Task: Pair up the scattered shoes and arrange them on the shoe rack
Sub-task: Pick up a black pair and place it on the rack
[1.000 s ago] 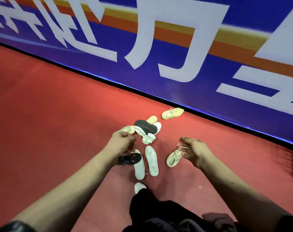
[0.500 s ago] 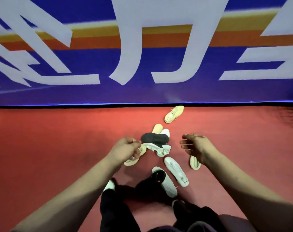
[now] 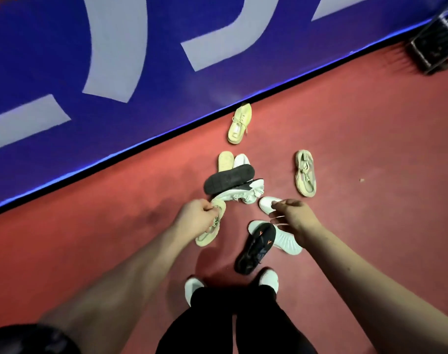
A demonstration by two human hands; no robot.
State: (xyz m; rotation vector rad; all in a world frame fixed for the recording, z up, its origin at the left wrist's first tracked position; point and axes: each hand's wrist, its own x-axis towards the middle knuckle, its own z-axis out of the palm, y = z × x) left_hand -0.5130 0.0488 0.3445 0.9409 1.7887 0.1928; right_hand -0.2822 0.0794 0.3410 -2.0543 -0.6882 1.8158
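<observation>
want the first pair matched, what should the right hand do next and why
Probably reach the right hand to the loose beige sneaker lying apart on the red floor: it looks like the match for the held beige sneaker that the left hand grips, and the right hand holds nothing.

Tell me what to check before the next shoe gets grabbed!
1. Left hand has a firm hold on the beige shoe: ok, fingers are curled round it.
2. Right hand is free: ok, it holds nothing.
3. The look-alike beige shoe is in sight: ok, it lies alone on the floor to the right.
4. Nothing lies on top of that shoe: ok.
5. The shoe rack has room: cannot tell, only a corner of it shows at the top right.
6. The other shoes are sorted: not ok, several lie in a pile.
</observation>
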